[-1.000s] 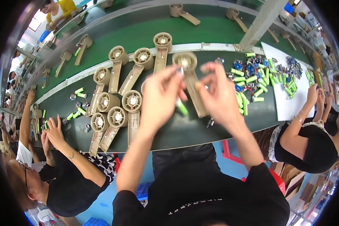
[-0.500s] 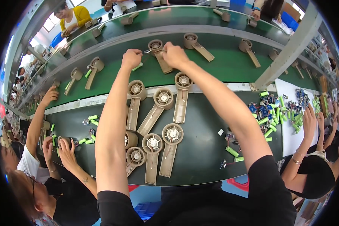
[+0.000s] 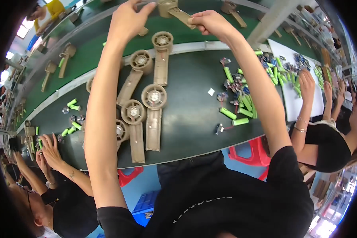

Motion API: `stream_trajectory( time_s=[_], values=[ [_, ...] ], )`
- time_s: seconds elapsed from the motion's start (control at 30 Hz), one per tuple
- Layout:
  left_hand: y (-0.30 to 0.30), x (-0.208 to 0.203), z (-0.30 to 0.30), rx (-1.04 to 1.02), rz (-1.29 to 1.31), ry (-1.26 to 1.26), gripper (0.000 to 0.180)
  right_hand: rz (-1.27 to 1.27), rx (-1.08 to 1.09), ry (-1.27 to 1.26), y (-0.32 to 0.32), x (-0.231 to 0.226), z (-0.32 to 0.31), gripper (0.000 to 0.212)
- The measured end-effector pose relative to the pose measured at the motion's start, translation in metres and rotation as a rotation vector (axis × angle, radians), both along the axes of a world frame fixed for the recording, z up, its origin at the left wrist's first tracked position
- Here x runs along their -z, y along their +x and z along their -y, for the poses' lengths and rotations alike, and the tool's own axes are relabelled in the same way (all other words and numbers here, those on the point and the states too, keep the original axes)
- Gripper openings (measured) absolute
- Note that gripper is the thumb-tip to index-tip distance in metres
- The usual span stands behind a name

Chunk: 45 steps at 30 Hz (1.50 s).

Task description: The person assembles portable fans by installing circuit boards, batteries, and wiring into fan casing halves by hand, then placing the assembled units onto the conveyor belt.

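At the top edge of the view, my right hand (image 3: 212, 24) pinches the handle end of a beige handheld fan housing (image 3: 180, 16), whose round head lies toward my left hand. My left hand (image 3: 127, 20) is partly cut off by the frame, thumb and fingers apart, with nothing seen in it. Just beside its wrist, the end of another beige handle (image 3: 143, 31) shows on the green belt (image 3: 208, 35). Below my hands, several fan housings with open handles lie on the dark table, among them one fan housing (image 3: 154, 97) between my forearms.
Green battery cells with small circuit boards (image 3: 242, 101) lie heaped by my right forearm; more cells (image 3: 73, 105) lie left. A white board (image 3: 295, 95) stands right, beside a metal post (image 3: 271, 22). Co-workers' hands (image 3: 51, 152) work at the left and others at the right.
The view has swung, shifting the scene up and left. My right hand has left one fan's head and now grips another fan's handle. My left hand's fingers have spread.
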State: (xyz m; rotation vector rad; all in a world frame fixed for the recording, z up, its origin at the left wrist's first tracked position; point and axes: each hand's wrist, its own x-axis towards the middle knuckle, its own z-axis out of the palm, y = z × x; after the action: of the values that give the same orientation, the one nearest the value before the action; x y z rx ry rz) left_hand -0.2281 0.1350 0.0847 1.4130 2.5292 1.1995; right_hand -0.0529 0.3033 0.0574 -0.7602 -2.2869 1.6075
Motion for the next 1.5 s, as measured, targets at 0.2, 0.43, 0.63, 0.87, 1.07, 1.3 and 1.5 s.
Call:
stream_trajectory(
  time_s=[0.2,0.43,0.63,0.87,1.07,1.3,1.5],
  values=[
    [0.122,0.012,0.034,0.03,-0.018,0.174,0.059,-0.093,0.018,-0.005,0.132,-0.019,0.125,0.034],
    [0.2,0.063,0.099,0.198,0.104,0.059,0.059,-0.017,-0.178,0.519,0.235,0.028,0.179,0.038],
    [0.223,0.085,0.105,0.203,-0.06,0.014,0.062,-0.029,0.032,0.498,0.254,0.038,0.18,0.038],
    [0.271,0.049,0.133,0.624,0.507,0.235,0.057,-0.277,0.029,0.491,0.257,0.015,0.175,0.044],
    [0.28,0.05,0.168,0.291,0.904,0.536,0.038,-0.54,-0.086,0.277,0.235,0.011,0.179,0.041],
    [0.241,0.051,0.173,0.087,0.234,-0.012,0.007,-0.276,-0.01,0.116,0.205,0.042,0.178,0.018],
    [0.238,0.073,0.153,0.171,-0.121,-0.072,0.007,-0.328,0.012,0.152,0.186,0.055,0.186,0.018]
  ],
)
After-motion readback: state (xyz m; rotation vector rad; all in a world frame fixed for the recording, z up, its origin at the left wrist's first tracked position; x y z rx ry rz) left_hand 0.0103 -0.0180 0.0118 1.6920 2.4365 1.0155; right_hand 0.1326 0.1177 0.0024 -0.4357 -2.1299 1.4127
